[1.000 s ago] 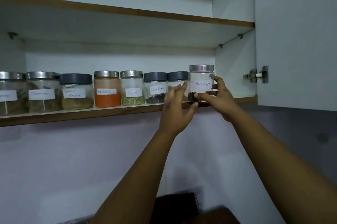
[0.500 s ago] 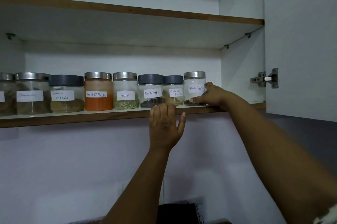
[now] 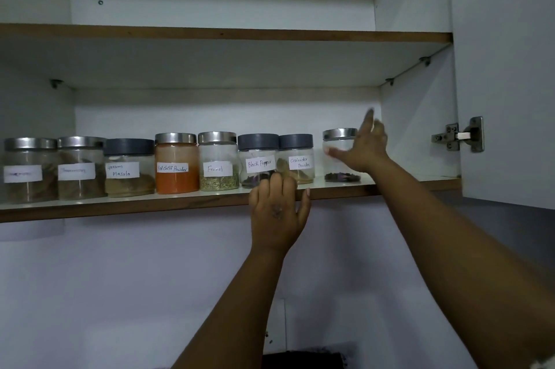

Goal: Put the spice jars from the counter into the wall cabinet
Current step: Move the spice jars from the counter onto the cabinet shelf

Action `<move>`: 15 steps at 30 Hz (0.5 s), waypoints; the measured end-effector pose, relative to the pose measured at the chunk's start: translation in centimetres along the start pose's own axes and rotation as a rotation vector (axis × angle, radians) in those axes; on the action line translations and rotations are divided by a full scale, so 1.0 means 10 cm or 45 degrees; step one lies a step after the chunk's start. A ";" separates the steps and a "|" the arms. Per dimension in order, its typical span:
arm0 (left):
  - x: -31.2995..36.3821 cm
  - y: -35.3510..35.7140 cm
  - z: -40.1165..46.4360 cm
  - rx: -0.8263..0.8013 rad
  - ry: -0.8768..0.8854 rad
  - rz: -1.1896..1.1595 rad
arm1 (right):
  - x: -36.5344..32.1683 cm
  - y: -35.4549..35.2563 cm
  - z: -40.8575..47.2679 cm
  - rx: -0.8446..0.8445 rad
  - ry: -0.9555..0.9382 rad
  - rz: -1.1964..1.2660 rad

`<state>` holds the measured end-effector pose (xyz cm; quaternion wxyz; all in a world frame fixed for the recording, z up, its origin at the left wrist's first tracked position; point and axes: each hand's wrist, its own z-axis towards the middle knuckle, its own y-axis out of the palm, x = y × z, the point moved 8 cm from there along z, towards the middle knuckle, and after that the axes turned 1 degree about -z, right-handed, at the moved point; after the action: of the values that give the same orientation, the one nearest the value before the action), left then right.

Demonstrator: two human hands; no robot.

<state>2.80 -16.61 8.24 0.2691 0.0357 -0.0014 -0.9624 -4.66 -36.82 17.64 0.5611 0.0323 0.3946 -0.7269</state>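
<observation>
Rightmost spice jar (image 3: 339,155) stands on the lower cabinet shelf (image 3: 120,203). Right hand (image 3: 365,148) spread, fingers straight, against it. Left hand (image 3: 277,212) rests on the shelf edge, fingers relaxed, holding nothing.

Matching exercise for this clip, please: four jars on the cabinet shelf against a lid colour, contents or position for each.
Things:
1. Red chilli jar
2. Fennel jar
3. Coriander jar
4. Rightmost jar

Descriptions:
A. dark grey lid
B. right hand on it
C. orange powder
D. greenish seeds, silver lid

Pairs: 1-C, 2-D, 3-A, 4-B
</observation>
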 end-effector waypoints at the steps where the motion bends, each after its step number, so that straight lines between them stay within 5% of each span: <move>1: 0.00 0.01 0.00 0.014 0.014 0.034 | -0.17 -0.06 0.02 0.133 -0.166 0.001; 4: 0.00 0.02 -0.02 0.027 0.046 0.075 | -0.65 0.07 0.02 -0.011 -0.548 -0.128; 8: 0.00 0.03 -0.02 0.017 0.052 0.076 | -0.91 0.29 0.06 -0.279 -0.662 -0.430; 15: 0.00 0.03 -0.02 -0.005 0.043 0.088 | -0.96 0.15 0.22 -0.249 -0.744 -0.086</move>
<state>3.02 -16.88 8.07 0.3021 0.0514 0.0038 -0.9519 0.99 -30.64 23.03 0.6267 -0.2452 0.2855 -0.6823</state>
